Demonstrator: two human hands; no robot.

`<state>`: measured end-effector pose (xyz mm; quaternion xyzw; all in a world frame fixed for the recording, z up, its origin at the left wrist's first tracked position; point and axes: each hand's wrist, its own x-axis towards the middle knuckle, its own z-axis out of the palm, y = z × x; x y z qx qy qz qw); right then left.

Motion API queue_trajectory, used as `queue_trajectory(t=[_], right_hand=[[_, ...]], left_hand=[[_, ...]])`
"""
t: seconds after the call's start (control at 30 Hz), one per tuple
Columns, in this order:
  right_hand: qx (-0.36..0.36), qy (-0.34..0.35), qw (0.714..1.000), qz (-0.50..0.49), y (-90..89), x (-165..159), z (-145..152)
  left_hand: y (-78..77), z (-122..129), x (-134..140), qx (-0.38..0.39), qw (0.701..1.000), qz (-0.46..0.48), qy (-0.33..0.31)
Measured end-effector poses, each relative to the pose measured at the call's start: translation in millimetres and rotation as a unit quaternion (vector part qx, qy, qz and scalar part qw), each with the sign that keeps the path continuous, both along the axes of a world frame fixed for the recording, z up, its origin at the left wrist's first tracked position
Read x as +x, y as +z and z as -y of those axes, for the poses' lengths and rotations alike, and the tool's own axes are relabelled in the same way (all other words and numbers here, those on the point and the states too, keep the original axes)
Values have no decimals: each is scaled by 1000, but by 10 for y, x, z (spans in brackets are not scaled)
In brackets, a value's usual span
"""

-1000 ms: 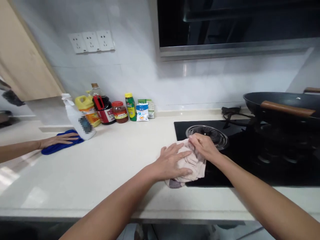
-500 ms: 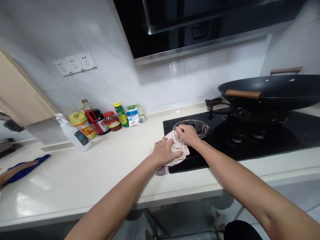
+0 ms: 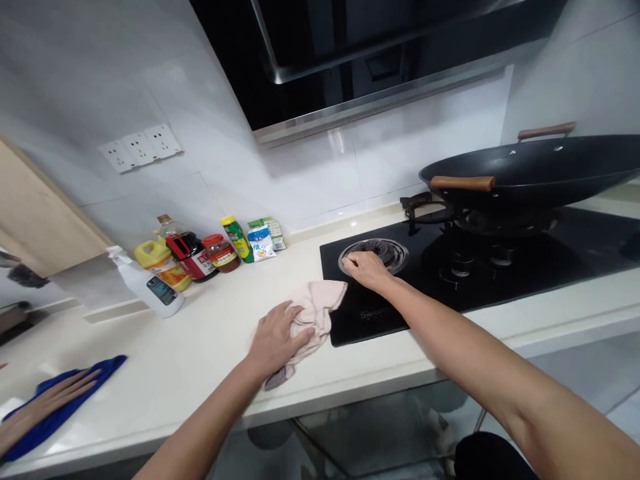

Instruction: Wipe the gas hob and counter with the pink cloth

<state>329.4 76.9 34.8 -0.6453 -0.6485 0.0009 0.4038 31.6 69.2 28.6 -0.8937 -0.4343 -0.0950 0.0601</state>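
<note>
A pale pink cloth (image 3: 316,310) lies bunched on the white counter, its tip just reaching the hob's left edge. My left hand (image 3: 278,335) presses down on it, fingers bent over the folds and thumb along its near side. Over the left burner (image 3: 377,253) of the black glass hob (image 3: 373,317), my right hand (image 3: 367,268) is closed with its fingers curled together at the burner ring. Whatever those fingers may hold is hidden.
A large black wok (image 3: 530,170) sits on the right burner, under the range hood (image 3: 380,60). A spray bottle (image 3: 150,287), a red-lidded jar (image 3: 220,253) and several condiment containers line the wall. At far left, another person's hand (image 3: 60,400) lies on a blue cloth (image 3: 103,380).
My left hand has slid left and nearer with the pink cloth, from the hob's corner onto the counter. My right hand stays by the burner, apart from the cloth. The other person's blue cloth has moved.
</note>
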Motion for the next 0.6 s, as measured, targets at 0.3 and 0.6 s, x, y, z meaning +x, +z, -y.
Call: queue_trajectory(t=[0.3, 0.6], right_hand=[[-29, 23, 999, 25, -9, -145, 1], [-78, 81, 991, 72, -57, -354, -21]], left_hand=[[9, -684, -503, 2, 985, -36, 168], [101, -1464, -235, -39, 972, -9, 230]])
